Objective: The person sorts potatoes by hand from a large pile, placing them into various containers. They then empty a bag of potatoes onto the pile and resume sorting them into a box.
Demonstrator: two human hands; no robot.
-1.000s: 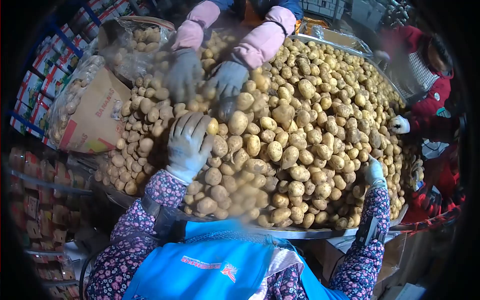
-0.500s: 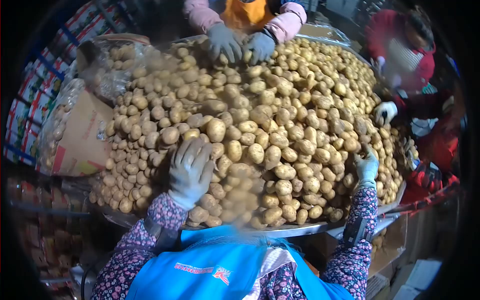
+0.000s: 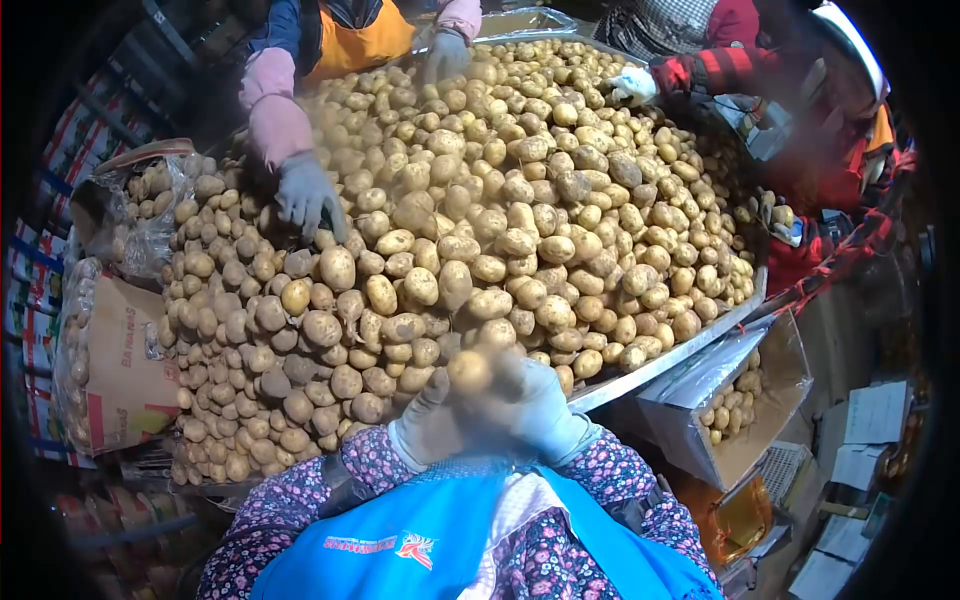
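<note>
My left hand and my right hand, both in pale grey-white gloves, are close together over the near edge of a large heap of potatoes. Between their fingertips is a single yellow-brown potato, and both hands appear closed around it. A blurred patch covers the space between my palms and hides some of the fingers. Loose potatoes of mixed sizes lie just beyond my fingers and to the left of my wrist.
A metal table rim runs along the right. Below it stands a plastic-lined carton with potatoes inside. At left leans a cardboard box. Across the heap, a co-worker's gloved hand touches potatoes; another worker's white glove reaches in from the right.
My hands have come together from opposite sides of the heap, now with a potato between them. The view has turned right. The co-worker opposite has spread their hands apart.
</note>
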